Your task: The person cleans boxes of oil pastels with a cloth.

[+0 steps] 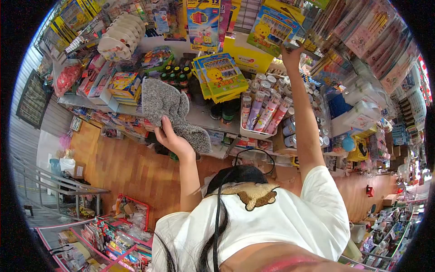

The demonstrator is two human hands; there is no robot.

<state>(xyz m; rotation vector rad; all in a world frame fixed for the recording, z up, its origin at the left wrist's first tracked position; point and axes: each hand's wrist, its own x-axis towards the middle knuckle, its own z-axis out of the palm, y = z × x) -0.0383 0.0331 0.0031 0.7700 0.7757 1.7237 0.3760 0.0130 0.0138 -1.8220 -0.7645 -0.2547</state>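
Note:
My left hand (174,141) is closed on a fluffy grey cloth (170,106), which drapes over the shelf's front edge. Stretched far out to the upper right, my right hand (292,56) grips the lower right corner of a yellow crayon pack (272,31) with a chick printed on it. Its fingers are partly hidden at the pack's edge. Between my two hands, a stack of similar yellow crayon packs (222,77) lies on the shelf. A bin of pencil tubes (265,111) stands below my right forearm.
Dark bottles (176,75) stand behind the cloth. White molded trays (121,37) and a pencil set (203,22) hang at the back. Clear plastic boxes (362,115) sit to the right. A metal railing (59,181) and low display bins (108,240) are at the lower left.

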